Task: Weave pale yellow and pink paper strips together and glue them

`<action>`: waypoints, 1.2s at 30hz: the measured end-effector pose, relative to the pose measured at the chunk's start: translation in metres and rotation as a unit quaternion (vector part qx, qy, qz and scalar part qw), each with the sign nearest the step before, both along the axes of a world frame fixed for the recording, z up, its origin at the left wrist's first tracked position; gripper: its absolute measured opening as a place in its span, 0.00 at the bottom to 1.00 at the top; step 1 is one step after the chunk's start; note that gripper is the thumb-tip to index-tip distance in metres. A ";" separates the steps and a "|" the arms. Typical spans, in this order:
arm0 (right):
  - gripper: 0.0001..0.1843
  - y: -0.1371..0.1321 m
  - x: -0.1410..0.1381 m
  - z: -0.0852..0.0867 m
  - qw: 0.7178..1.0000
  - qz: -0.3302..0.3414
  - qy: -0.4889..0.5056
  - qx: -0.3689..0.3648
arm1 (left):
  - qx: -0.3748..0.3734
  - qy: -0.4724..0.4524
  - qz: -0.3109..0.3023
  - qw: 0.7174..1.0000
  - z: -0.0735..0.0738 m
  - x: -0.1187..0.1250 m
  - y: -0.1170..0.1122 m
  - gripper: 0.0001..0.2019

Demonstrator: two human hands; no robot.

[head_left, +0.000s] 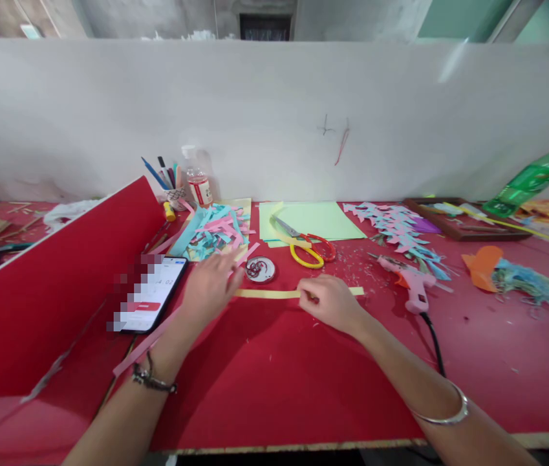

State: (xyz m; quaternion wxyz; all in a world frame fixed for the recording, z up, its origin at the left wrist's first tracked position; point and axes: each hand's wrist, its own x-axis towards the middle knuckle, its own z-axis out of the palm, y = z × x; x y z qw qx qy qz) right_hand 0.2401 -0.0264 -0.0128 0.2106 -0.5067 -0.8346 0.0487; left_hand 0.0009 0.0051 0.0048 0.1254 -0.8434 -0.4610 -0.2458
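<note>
A narrow yellow paper strip (269, 294) lies across the red tabletop between my hands. My right hand (335, 304) is curled closed over it, with the strip's far end showing past the knuckles. Near the strip's left end, my left hand (211, 285) rests with fingers stretched out, touching or just above a pink paper strip (251, 252). A small round dish (260, 269) with dark, thread-like bits sits between the hands. Behind it lie scissors (309, 251) with yellow and red handles, partly on pale green paper sheets (322, 219).
Left of me are a phone (158, 294) and an upright red board (61, 285). Cut pink and blue paper strips (216, 230) lie behind my left hand. At right are a pink glue gun (410, 279) with its cord, a paper garland (395, 226) and a green bottle (531, 178).
</note>
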 end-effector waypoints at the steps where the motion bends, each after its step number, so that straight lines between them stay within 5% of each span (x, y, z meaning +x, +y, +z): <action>1: 0.08 0.000 -0.002 -0.001 1.000 0.016 -0.005 0.006 | -0.046 0.000 -0.059 0.997 -0.003 0.008 -0.004 0.15; 4: 0.09 -0.002 -0.009 -0.004 0.999 0.041 -0.011 0.032 | -0.148 0.045 -0.147 0.977 -0.010 0.027 -0.015 0.12; 11: 0.09 -0.005 -0.023 -0.008 0.993 0.104 -0.016 0.047 | -0.266 -0.010 -0.173 0.948 -0.019 0.036 -0.022 0.14; 19: 0.07 -0.004 -0.006 0.002 0.998 0.046 0.031 -0.042 | -0.443 -0.109 -0.206 0.866 0.001 0.017 -0.015 0.17; 28: 0.06 0.010 0.029 0.006 0.997 -0.031 0.042 -0.052 | -0.480 -0.144 -0.178 0.847 0.014 -0.025 0.003 0.18; 36: 0.07 0.016 0.033 0.004 0.996 -0.079 -0.007 -0.043 | -0.500 -0.143 -0.160 0.839 0.023 -0.034 0.003 0.16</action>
